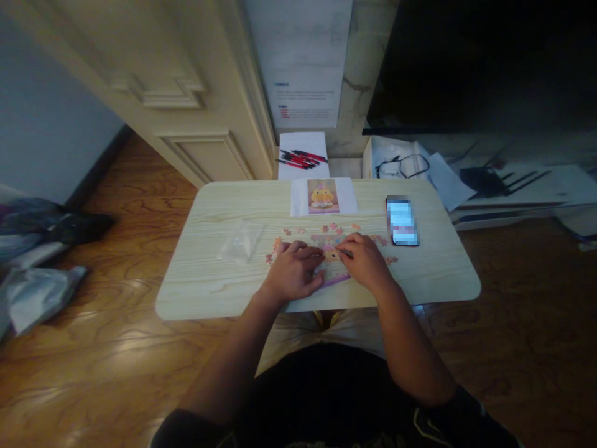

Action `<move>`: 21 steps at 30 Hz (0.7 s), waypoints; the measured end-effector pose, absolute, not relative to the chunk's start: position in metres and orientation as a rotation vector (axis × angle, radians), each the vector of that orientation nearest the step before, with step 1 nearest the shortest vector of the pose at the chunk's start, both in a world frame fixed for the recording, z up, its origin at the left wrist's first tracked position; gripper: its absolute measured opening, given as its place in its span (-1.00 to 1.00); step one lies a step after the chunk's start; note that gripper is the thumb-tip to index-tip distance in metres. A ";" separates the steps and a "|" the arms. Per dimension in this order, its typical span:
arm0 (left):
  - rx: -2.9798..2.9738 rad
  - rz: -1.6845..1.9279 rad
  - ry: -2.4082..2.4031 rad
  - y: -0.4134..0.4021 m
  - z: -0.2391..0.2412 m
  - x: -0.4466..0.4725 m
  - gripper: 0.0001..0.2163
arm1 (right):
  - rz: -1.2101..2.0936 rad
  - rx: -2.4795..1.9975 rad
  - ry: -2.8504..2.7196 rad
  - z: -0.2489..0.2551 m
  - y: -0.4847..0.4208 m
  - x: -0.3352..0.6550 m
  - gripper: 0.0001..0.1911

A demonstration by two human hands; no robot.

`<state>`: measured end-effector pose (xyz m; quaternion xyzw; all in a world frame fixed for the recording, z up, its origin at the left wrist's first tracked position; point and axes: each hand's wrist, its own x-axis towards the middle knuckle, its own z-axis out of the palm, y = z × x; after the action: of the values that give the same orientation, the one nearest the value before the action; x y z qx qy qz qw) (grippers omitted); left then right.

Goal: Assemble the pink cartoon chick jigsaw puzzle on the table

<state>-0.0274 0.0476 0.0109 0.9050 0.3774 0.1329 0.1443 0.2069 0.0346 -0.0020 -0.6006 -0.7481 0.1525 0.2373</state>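
A partly joined jigsaw puzzle (332,256) lies near the front edge of a small pale wooden table (209,280), with several loose pieces (333,229) scattered behind it. My left hand (295,272) rests on the puzzle's left side, fingers curled and pressing down on it. My right hand (364,260) sits on the right side, thumb and forefinger pinched together at a small piece I cannot make out clearly. A reference picture (323,195) of a yellow figure lies at the table's far edge.
A phone (402,220) with a lit screen lies right of the puzzle; an empty clear plastic bag (241,241) lies left. Behind the table are red pens on paper (303,158), glasses (402,166) and papers. Bags (37,261) sit on the wood floor at left.
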 end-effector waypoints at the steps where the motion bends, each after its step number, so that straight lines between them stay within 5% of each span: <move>1: 2.619 0.376 1.089 0.047 0.012 -0.026 -0.64 | 0.414 -1.650 -2.049 -0.002 0.035 0.206 -0.78; 10: 2.566 0.475 1.160 0.038 0.016 -0.037 -0.63 | 0.364 -1.613 -2.034 0.001 0.029 0.213 -0.76; 14: 2.473 0.548 1.179 0.029 0.009 -0.053 -0.78 | 0.520 -1.477 -2.098 0.012 0.012 0.212 -0.78; 21: 2.536 0.501 1.070 0.030 -0.002 -0.045 -0.75 | 0.709 -1.379 -2.244 0.013 -0.009 0.196 -0.84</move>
<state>-0.0453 0.0301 -0.0020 0.8931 0.3767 0.1765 0.1710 0.1961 -0.0087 0.0126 -0.4949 -0.8052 0.2542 0.2053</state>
